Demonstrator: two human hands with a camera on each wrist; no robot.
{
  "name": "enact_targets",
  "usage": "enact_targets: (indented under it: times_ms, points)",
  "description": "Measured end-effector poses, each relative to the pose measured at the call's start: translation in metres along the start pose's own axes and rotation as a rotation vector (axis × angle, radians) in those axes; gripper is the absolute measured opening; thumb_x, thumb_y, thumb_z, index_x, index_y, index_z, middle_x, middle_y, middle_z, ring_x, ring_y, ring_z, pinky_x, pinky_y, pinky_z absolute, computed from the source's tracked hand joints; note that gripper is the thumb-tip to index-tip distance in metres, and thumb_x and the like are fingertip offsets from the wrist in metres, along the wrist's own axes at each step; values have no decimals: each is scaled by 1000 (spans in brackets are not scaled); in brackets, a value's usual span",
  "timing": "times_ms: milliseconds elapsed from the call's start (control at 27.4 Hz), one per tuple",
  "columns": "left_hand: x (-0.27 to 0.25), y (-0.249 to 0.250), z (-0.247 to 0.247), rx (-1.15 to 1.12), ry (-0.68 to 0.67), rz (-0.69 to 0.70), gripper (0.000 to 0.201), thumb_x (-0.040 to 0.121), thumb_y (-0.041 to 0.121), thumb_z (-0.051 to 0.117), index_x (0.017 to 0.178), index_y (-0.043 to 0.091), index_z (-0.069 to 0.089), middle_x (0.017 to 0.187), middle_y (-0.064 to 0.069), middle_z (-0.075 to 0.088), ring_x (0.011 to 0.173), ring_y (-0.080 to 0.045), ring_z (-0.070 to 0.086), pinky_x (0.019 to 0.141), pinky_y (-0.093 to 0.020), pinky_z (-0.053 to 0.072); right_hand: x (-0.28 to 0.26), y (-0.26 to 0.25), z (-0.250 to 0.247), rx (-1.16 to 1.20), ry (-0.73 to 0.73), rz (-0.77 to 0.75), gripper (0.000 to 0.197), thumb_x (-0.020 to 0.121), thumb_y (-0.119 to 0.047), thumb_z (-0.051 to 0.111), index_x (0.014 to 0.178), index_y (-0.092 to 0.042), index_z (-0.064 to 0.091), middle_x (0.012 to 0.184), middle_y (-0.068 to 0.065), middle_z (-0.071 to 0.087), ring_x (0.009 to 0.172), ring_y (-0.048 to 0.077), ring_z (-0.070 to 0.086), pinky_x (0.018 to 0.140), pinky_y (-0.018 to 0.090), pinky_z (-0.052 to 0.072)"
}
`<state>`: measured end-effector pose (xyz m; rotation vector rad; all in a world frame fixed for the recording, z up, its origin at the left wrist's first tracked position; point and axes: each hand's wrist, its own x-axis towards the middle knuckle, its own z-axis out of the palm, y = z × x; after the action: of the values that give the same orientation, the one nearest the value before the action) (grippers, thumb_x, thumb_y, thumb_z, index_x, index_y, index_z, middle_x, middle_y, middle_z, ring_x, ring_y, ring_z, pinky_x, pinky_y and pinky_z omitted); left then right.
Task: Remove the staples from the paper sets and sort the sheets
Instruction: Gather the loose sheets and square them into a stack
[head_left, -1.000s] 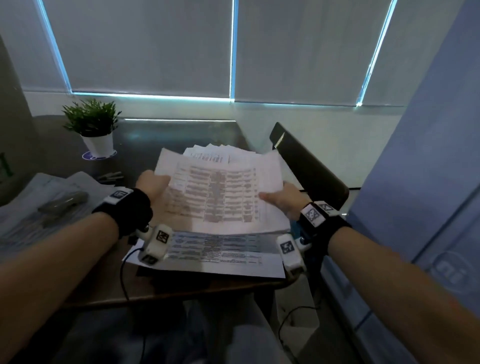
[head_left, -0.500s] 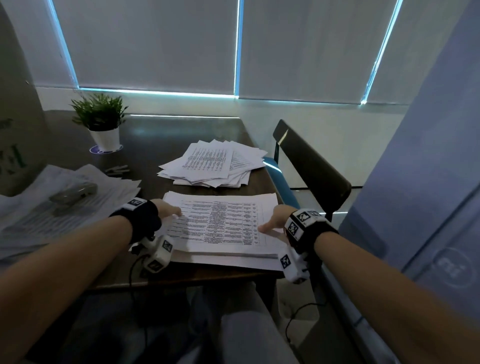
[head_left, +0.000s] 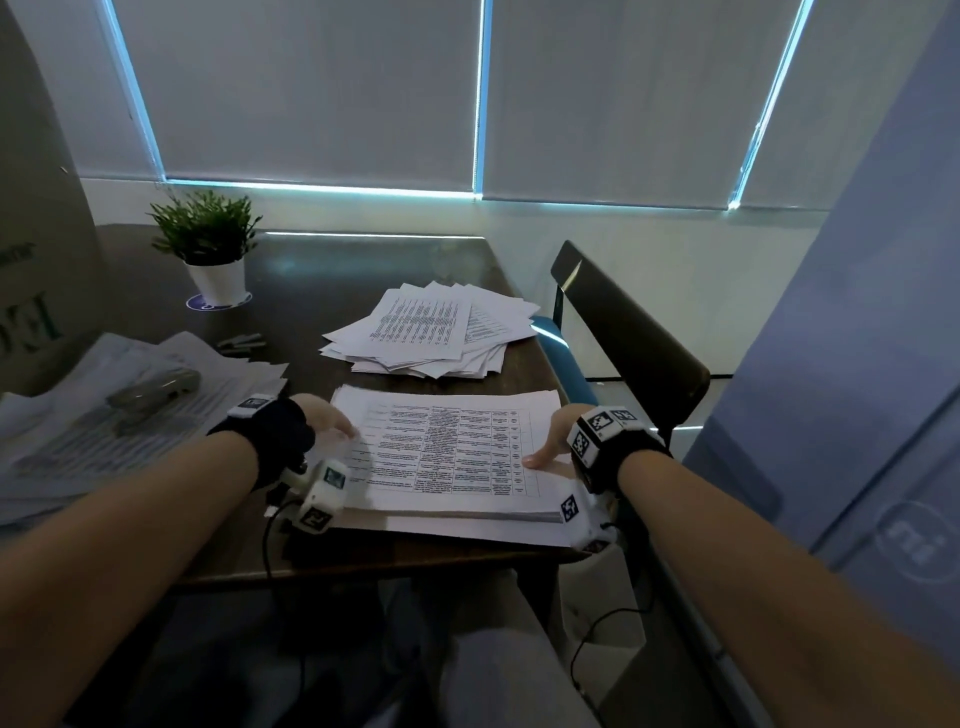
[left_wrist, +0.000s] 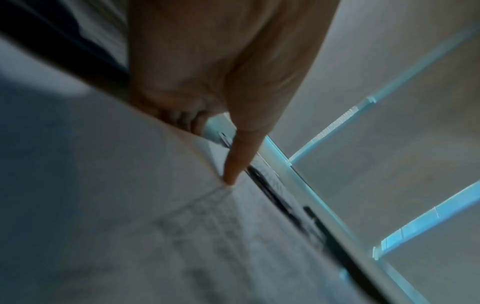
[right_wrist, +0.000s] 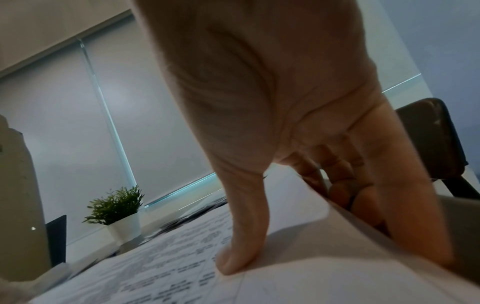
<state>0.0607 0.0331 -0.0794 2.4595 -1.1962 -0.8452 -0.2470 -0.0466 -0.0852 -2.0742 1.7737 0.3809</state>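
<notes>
At the near edge of the dark brown table (head_left: 332, 270) lies a squared stack of white printed sheets with table grids (head_left: 447, 452), resting on a looser sheet that juts toward the person. Both hands grasp it from the sides: the left hand (head_left: 324, 421) has its thumb on top at the left margin with fingers tucked under the edge, as the left wrist view shows, and the right hand (head_left: 550, 441) presses its thumb on the right margin with fingers curled beneath.

My guess is that the stack is being set down or evened up. To do that well, I would keep both thumbs light, let the edges come flush against the sheet below, and slide the fingers out sideways so the top page does not drag or fan.

Behind it sits a fanned pile of white printed pages (head_left: 431, 332), well apart from the stack. To the left is a grey heap of papers (head_left: 104, 415) with a grey stapler-like tool (head_left: 156, 389) on top; what it is exactly is hard to tell. A small green plant in a white pot (head_left: 210, 249) stands at the far left, a dark chair back (head_left: 628, 338) to the right, and grey roller blinds (head_left: 311, 88) cover the windows.
</notes>
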Motion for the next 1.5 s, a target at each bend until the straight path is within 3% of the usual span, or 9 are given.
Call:
enact_targets:
  times_ms: [366, 548, 695, 804, 841, 914, 987, 1243, 1499]
  points:
    - [-14, 22, 6, -40, 57, 22, 48, 94, 27, 56, 131, -1, 50, 136, -16, 50, 123, -29, 48, 97, -31, 41, 4, 0, 2, -82, 38, -24, 59, 69, -62, 78, 101, -16, 58, 96, 0, 61, 99, 24, 61, 96, 39, 50]
    - [-1, 4, 5, -202, 0, 22, 48, 82, 20, 74, 119, -6, 56, 121, -21, 61, 102, -34, 59, 89, -40, 49, 1, 0, 3, -46, 39, 1, 64, 69, -66, 76, 102, -15, 57, 83, -1, 58, 94, 23, 59, 88, 34, 49]
    - [2, -2, -3, -535, 49, 276, 36, 82, 9, 72, 115, 5, 60, 115, -18, 65, 94, -32, 65, 86, -42, 53, 5, 18, 4, 321, 51, 13, 61, 72, -59, 78, 105, -11, 60, 94, -1, 63, 95, 21, 60, 84, 35, 47]
    - [-15, 4, -14, -706, 92, 451, 29, 84, 5, 69, 111, 8, 59, 105, -14, 67, 84, -29, 66, 70, -37, 56, 27, 38, 19, 956, 216, 34, 120, 36, -71, 87, 127, -1, 55, 122, 13, 65, 107, 30, 65, 92, 44, 54]
    - [-20, 7, -20, -756, 98, 505, 30, 84, 5, 69, 112, 7, 59, 102, -13, 67, 81, -26, 67, 65, -33, 55, 26, 41, 22, 1197, 208, -14, 120, 37, -65, 90, 130, 0, 54, 125, 17, 65, 107, 31, 66, 92, 46, 54]
    - [-27, 13, -34, -871, 111, 592, 35, 81, 7, 71, 114, 5, 60, 104, -15, 69, 82, -27, 69, 68, -38, 57, 12, 37, 15, 1492, 61, -200, 71, 73, -36, 82, 129, -2, 56, 126, 20, 64, 108, 32, 66, 90, 45, 55]
    - [-31, 21, -48, -951, 142, 700, 38, 80, 9, 72, 116, 5, 60, 109, -19, 68, 83, -25, 70, 75, -43, 58, 1, 32, -4, 1568, 34, -388, 44, 88, -14, 68, 130, -4, 56, 128, 18, 64, 110, 30, 66, 87, 43, 58]
    - [-31, 49, -63, -970, 269, 942, 26, 89, 7, 62, 108, 23, 55, 106, 3, 66, 90, -7, 67, 78, -27, 58, -27, 26, -82, 1520, 477, -669, 46, 76, -19, 75, 121, -16, 62, 117, 6, 71, 110, 26, 67, 89, 42, 57]
    - [1, 16, 11, -1108, 201, 586, 27, 90, 3, 42, 111, 18, 49, 103, -6, 60, 96, -28, 60, 69, -38, 50, -4, 29, -13, 1326, 397, -512, 44, 75, -16, 81, 115, -20, 65, 113, 3, 69, 112, 24, 62, 96, 40, 52]
